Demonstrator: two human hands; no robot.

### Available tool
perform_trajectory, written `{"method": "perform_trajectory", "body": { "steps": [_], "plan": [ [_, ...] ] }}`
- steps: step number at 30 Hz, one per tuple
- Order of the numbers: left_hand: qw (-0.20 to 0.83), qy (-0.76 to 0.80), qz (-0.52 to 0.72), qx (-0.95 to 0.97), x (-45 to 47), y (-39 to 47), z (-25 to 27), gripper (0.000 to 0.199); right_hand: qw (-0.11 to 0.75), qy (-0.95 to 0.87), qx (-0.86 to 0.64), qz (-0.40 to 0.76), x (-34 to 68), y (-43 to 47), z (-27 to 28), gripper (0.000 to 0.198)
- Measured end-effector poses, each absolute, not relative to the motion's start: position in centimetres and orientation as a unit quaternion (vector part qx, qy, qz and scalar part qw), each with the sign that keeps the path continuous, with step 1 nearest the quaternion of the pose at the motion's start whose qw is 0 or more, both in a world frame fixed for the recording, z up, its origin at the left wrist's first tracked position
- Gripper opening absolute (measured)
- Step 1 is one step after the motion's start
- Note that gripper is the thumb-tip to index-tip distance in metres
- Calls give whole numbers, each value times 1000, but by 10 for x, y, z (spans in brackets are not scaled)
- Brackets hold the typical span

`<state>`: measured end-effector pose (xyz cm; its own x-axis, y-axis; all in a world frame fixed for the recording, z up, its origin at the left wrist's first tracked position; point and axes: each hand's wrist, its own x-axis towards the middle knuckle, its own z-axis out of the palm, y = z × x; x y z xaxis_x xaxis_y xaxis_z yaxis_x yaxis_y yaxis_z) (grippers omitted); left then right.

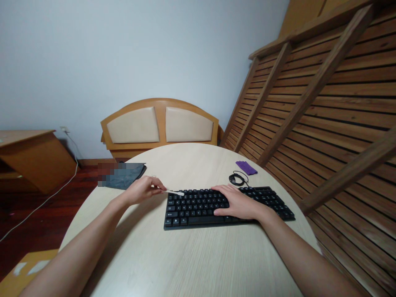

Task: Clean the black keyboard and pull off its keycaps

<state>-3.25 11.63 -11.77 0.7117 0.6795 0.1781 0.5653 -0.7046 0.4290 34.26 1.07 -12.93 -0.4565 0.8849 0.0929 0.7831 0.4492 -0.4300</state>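
A black keyboard (198,206) lies flat on the round, pale wooden table (198,255). My left hand (144,190) is just off its left end, fingertips pinched on a thin white stick that looks like a cotton swab (177,192). The thicker white tip of the swab is over the keyboard's top row near the left corner; whether it touches the keys I cannot tell. Across the middle-right part of the keyboard rests my right hand (236,202), palm down with thumb and fingers spread, covering several keys.
A coiled black cable (237,179) and a folded purple cloth (246,168) lie behind the keyboard. At the table's left edge is a dark grey-blue item (125,175), partly blurred. Wooden slats (309,136) lean close along the right. A cardboard box (27,268) stands at lower left.
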Motion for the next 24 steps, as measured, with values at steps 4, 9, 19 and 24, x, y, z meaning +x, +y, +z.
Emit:
{"method": "perform_trajectory", "body": {
  "steps": [4, 9, 19, 24],
  "plan": [
    [191, 336, 170, 906, -33, 116, -118, 20, 152, -838, -499, 164, 343, 10, -129, 77],
    [174, 334, 175, 910, -23, 109, -114, 20, 151, -838, -498, 166, 342, 10, -128, 77],
    [150, 340, 156, 915, -9, 95, -110, 21, 153, -839, -497, 163, 342, 11, -128, 77],
    [115, 347, 157, 917, -1, 90, -110, 20, 153, -839, -497, 162, 343, 11, -130, 78]
  ]
}}
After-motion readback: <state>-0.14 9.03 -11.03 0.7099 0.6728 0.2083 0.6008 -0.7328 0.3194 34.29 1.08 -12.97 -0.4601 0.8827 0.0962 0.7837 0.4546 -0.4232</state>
